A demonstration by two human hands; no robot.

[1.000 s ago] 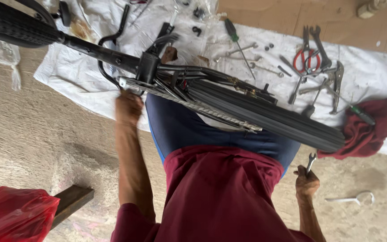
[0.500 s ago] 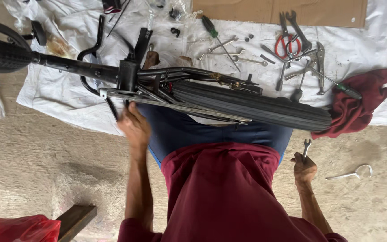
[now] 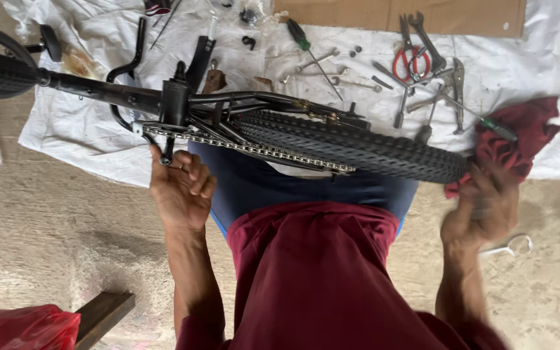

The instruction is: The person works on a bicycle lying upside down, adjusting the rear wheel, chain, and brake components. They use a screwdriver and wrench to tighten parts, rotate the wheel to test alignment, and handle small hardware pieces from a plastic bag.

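Note:
An upside-down black bicycle lies across my lap, its knobby rear tyre (image 3: 371, 146) and chain (image 3: 247, 148) facing up. My left hand (image 3: 179, 191) is under the crank arm (image 3: 166, 139), with thumb and fingers curled round its lower end. My right hand (image 3: 481, 207) is raised by the right end of the tyre, next to a red cloth (image 3: 520, 139). It is blurred by motion. Its fingers look apart, and I cannot make out anything in it.
A white sheet (image 3: 85, 129) on the concrete floor holds several tools: red-handled pliers (image 3: 404, 61), spanners (image 3: 426, 39), a green-handled screwdriver (image 3: 303, 35). A spanner (image 3: 510, 246) lies on the floor by my right hand. Cardboard (image 3: 461, 16) lies at the back, and a red bag (image 3: 21, 327) and wooden block (image 3: 102, 314) at lower left.
My right hand has risen from beside my hip, where it held a small spanner, to the tyre's end. My left hand has stayed at the crank. The view has shifted closer.

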